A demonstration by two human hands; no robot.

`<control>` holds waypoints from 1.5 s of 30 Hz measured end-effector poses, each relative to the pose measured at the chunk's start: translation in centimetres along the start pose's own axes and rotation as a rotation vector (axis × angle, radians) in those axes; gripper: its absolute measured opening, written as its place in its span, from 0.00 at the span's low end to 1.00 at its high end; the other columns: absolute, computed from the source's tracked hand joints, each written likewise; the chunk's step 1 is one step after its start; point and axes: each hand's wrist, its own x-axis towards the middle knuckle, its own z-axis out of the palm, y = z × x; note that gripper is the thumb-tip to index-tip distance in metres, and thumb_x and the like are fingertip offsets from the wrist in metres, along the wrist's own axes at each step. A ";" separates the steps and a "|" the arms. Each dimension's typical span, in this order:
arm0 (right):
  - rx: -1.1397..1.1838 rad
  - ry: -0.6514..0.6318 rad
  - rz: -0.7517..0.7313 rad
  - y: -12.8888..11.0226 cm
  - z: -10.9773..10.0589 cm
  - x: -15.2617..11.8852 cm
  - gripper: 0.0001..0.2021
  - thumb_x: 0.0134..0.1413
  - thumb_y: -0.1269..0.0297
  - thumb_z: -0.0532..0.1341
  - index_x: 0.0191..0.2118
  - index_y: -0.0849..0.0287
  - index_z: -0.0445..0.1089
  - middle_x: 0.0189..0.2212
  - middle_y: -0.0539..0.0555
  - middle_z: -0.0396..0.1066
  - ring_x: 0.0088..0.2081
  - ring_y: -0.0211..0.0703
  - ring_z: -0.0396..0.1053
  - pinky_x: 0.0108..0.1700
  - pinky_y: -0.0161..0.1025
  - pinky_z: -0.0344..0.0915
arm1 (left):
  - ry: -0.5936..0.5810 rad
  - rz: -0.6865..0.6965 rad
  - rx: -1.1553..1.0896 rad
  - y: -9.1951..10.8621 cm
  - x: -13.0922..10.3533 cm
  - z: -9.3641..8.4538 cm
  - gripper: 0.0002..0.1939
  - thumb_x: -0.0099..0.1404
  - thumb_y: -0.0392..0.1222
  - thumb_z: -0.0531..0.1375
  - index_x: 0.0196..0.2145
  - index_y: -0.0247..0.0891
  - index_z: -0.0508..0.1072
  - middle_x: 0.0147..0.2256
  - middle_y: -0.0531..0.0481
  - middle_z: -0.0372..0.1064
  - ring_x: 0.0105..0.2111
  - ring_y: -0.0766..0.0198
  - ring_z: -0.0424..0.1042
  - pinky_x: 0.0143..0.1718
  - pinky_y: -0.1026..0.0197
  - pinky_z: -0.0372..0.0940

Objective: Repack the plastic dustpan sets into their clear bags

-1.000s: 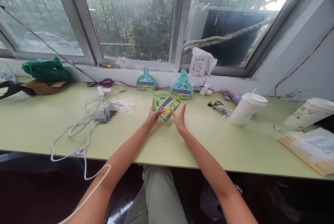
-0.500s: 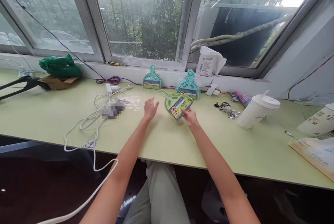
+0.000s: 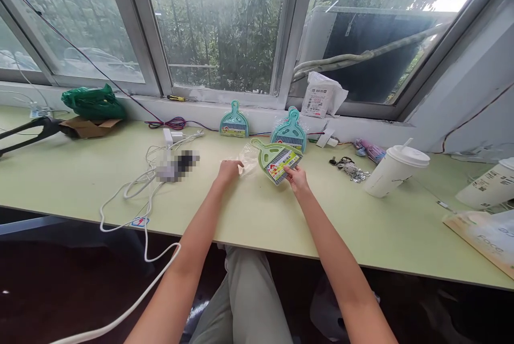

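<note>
In my right hand (image 3: 296,177) is a light green dustpan (image 3: 277,161) with a small brush and a colourful label, gripped at its lower right edge, its handle pointing up and left. My left hand (image 3: 229,170) is closed on a clear plastic bag (image 3: 248,160), which spreads to the right of the fingers, close to the dustpan. Behind, one teal dustpan set (image 3: 234,121) leans against the wall, and several more teal sets (image 3: 289,132) stand stacked just past the green one.
Left of my hands lie white cables (image 3: 149,175) and a blurred object (image 3: 176,166). A green bag (image 3: 93,102) rests on a cardboard box (image 3: 90,127) at the far left. Keys (image 3: 348,166), a white cup (image 3: 395,170) and a paper bag (image 3: 488,237) are to the right.
My left hand has closed on the plastic bag, which has moved right from beside the cables. The green dustpan in my right hand has shifted slightly right.
</note>
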 end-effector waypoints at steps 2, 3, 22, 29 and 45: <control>-0.016 0.015 0.015 -0.3 -0.1 0.0 0.13 0.40 0.77 0.68 0.36 0.61 0.69 0.30 0.52 0.77 0.31 0.41 0.76 0.38 0.38 0.76 | 0.068 0.047 0.090 -0.2 -0.2 0.4 0.07 0.47 0.34 0.67 0.20 0.44 0.72 0.26 0.47 0.69 0.47 0.48 0.66 0.61 0.50 0.43; -0.026 0.022 0.027 -0.4 -0.1 0.0 0.13 0.41 0.77 0.68 0.35 0.61 0.69 0.30 0.52 0.77 0.30 0.41 0.76 0.37 0.38 0.76 | 0.082 0.069 0.120 -0.3 -0.4 0.6 0.07 0.47 0.37 0.68 0.22 0.43 0.73 0.30 0.46 0.69 0.51 0.46 0.63 0.62 0.49 0.41; -0.201 -0.052 0.149 -1.0 0.9 -1.5 0.14 0.37 0.79 0.69 0.34 0.62 0.71 0.30 0.54 0.77 0.32 0.44 0.76 0.34 0.39 0.76 | 0.381 0.292 0.948 2.3 -1.3 -0.3 0.13 0.65 0.38 0.50 0.36 0.37 0.74 0.43 0.38 0.69 0.49 0.47 0.62 0.54 0.44 0.52; -0.087 -0.039 0.028 1.0 2.5 -1.9 0.19 0.32 0.71 0.73 0.34 0.61 0.70 0.32 0.55 0.77 0.35 0.47 0.76 0.38 0.43 0.75 | 0.233 0.722 0.786 3.8 -2.8 2.2 0.09 0.64 0.37 0.53 0.34 0.42 0.74 0.50 0.45 0.69 0.54 0.52 0.61 0.63 0.42 0.36; -0.063 -0.113 -0.075 -0.2 3.5 -3.3 0.22 0.28 0.61 0.75 0.34 0.62 0.73 0.35 0.57 0.77 0.37 0.48 0.74 0.39 0.43 0.74 | 0.350 0.796 0.557 4.8 -3.6 3.4 0.06 0.64 0.45 0.57 0.35 0.45 0.73 0.49 0.48 0.68 0.56 0.56 0.62 0.65 0.44 0.36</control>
